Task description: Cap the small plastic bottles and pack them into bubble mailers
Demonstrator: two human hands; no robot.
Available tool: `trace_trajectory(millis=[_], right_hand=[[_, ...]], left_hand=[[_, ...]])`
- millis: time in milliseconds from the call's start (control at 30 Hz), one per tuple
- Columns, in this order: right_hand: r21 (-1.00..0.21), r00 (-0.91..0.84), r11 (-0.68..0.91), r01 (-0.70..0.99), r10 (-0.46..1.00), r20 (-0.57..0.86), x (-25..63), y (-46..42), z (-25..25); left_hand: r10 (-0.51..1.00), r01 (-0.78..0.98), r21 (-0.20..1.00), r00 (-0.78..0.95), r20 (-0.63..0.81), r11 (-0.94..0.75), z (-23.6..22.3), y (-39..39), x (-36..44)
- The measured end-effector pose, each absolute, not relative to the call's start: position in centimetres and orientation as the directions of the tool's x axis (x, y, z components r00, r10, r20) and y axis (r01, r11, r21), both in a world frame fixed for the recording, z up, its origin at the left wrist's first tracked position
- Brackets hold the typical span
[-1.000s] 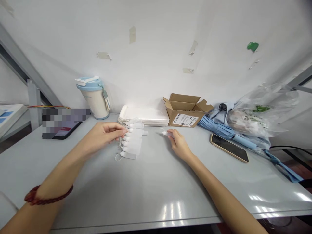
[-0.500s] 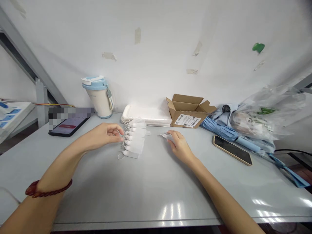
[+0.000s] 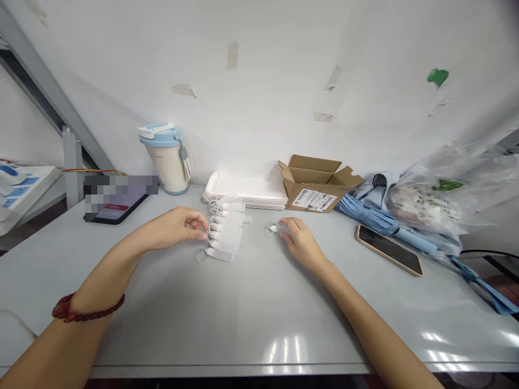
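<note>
Several translucent white tags [image 3: 227, 232] with thin string loops lie overlapping in a column on the grey table. At the loop ends of this column is my left hand [image 3: 184, 227], fingers half curled and thumb apart from them; I see nothing held in it, though its tips are close to the strings. My right hand [image 3: 302, 240] rests low over the table, to the right of the column, with its fingers closed on a single tag [image 3: 279, 229]. That tag's white neck and string loop stick out to the left; my fingers cover the rest.
Behind the tags lies a stack of white envelope-like sheets [image 3: 251, 189]. An open cardboard box [image 3: 312, 189] stands beside it, then a folded blue umbrella [image 3: 368, 216], a plastic bag [image 3: 425, 200] and a phone [image 3: 389, 251]. At left are a tumbler [image 3: 168, 162] and another phone [image 3: 117, 210].
The loop of the tag in my right hand now shows more openly on the table. My left hand has shifted slightly toward the column's strings. The whole view has moved a little.
</note>
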State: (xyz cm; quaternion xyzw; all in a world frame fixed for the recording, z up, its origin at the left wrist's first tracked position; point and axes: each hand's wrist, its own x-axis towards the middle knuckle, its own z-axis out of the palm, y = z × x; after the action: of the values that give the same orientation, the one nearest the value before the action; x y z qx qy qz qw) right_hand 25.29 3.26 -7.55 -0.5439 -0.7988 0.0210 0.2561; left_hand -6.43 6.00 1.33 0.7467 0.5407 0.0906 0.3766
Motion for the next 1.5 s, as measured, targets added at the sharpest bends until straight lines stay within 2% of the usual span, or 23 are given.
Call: trace_trajectory(millis=[433,600,767,967,1267,1500], right_hand=[[-0.318,-0.276,0.390,0.864,0.896,0.349,25.2,3.0,-7.4],[-0.321,-0.275,0.385,0.865,0.900,0.338,25.1,3.0,-7.2],[-0.322,-0.274,0.384,0.865,0.900,0.338,25.0,2.9,-7.1],[-0.295,-0.276,0.381,0.876,0.898,0.342,25.2,2.8,-7.1],[-0.289,-0.270,0.371,0.883,0.902,0.336,25.3,2.8,-6.9],[-0.281,-0.278,0.372,0.885,0.905,0.323,25.3,2.8,-7.1]], left_hand=[[0.852,0.680,0.716,0.459,-0.250,-0.156,0.7,6.4,-6.9],[0.857,0.679,0.730,0.418,-0.300,-0.076,0.9,6.2,-6.7],[0.834,0.678,0.723,0.470,-0.289,-0.131,0.7,6.4,-6.8],[0.814,0.647,0.755,0.493,-0.308,-0.106,1.3,6.2,-7.0],[0.874,0.546,0.831,0.449,-0.187,-0.103,2.3,5.2,-6.1],[0.888,0.558,0.827,0.414,-0.199,-0.075,2.1,5.6,-6.7]])
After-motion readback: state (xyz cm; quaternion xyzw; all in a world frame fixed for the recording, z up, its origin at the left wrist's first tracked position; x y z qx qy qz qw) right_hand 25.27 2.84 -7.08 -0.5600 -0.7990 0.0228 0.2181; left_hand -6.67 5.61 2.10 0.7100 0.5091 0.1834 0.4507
